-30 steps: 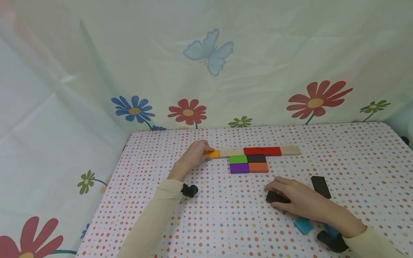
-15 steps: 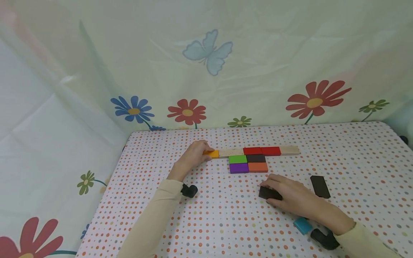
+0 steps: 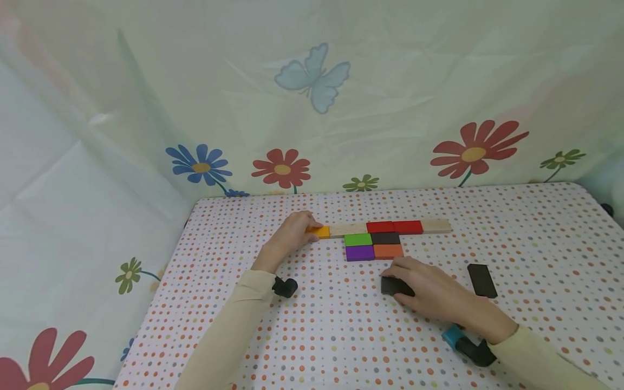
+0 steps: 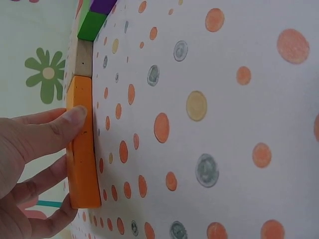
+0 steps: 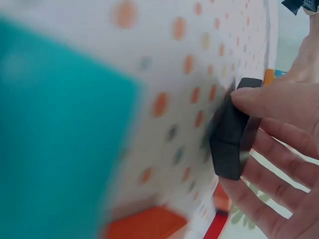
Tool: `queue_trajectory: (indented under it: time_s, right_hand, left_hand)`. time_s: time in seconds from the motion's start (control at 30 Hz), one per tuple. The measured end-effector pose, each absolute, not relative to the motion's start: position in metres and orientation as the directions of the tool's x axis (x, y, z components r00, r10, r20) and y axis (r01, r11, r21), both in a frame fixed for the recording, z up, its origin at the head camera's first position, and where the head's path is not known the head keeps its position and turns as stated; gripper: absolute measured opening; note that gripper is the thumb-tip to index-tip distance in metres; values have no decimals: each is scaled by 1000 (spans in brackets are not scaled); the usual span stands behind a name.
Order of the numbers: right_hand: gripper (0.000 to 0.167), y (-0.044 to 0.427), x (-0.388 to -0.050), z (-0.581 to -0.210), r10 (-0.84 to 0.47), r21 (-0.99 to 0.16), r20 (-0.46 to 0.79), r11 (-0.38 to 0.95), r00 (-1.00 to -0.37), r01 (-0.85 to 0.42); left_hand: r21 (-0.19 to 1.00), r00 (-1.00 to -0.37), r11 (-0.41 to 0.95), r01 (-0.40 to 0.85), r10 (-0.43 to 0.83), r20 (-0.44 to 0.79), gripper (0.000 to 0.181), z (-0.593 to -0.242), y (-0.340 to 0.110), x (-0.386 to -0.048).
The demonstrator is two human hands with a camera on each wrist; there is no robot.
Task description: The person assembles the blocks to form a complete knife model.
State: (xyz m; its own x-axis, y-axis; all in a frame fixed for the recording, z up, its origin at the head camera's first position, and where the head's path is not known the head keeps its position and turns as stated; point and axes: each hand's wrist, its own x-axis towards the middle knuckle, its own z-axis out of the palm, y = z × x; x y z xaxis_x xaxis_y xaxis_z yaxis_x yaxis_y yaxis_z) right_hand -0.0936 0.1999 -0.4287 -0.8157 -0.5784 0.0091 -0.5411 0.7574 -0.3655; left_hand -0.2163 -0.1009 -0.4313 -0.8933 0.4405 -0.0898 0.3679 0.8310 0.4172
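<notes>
My left hand (image 3: 291, 236) holds a yellow-orange block (image 4: 82, 154) at the left end of a row on the table. Its thumb lies on the near face, with fingers behind and at the end. A plain wooden block (image 3: 348, 231) adjoins it, then two red blocks (image 3: 394, 227) and another wooden block (image 3: 436, 226). Below the row sit a green block (image 3: 358, 239), a dark block (image 3: 385, 238), a purple block (image 3: 359, 253) and an orange block (image 3: 388, 251). My right hand (image 3: 429, 286) grips a black block (image 5: 233, 132) between thumb and fingers, nearer me than the orange block.
Another black block (image 3: 482, 280) lies right of my right hand. A blue block (image 3: 452, 336) lies under the right wrist, partly hidden by the wrist camera (image 3: 475, 352). The dotted table (image 3: 312, 330) meets a flowered curtain (image 3: 390, 108) at the back.
My right hand has carried the black block leftward and slightly away from me, toward the arranged blocks. The left hand stays on the yellow-orange block.
</notes>
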Motion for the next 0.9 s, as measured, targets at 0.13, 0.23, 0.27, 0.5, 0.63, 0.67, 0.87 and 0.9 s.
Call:
queue_trajectory:
  time_s: [0.13, 0.23, 0.27, 0.5, 0.63, 0.67, 0.87, 0.9]
  right_hand:
    - [40, 185, -106, -426, -602, -349, 74, 731, -795, -586]
    - [39, 173, -115, -426, -614, -328, 123, 716, -780, -616]
    - [38, 169, -118, -426, -617, -323, 138, 711, -775, -624]
    - [38, 154, -128, -432, -613, -314, 190, 702, -767, -639]
    - [38, 150, -130, -435, -611, -308, 190, 706, -768, -638]
    - [38, 150, -130, -436, -610, -306, 187, 708, -770, -636]
    - [37, 148, -129, -439, -607, -295, 172, 720, -776, -628]
    - [37, 148, -129, -440, -608, -293, 174, 719, -775, -630]
  left_hand:
    - [422, -889, 823, 379, 451, -81, 34, -432, -102, -217]
    - [423, -886, 820, 386, 457, -76, 34, -432, -101, -217]
    - [420, -885, 819, 390, 459, -74, 34, -433, -102, -218]
    - [426, -885, 816, 390, 460, -70, 34, -431, -101, -218]
    - [428, -888, 819, 381, 454, -78, 34, -430, -101, -218]
    - [429, -888, 820, 380, 453, -78, 34, -429, -101, -218]
    - [420, -886, 820, 390, 458, -73, 33, -432, -101, -219]
    - [416, -886, 821, 391, 458, -72, 33, -433, -101, -219]
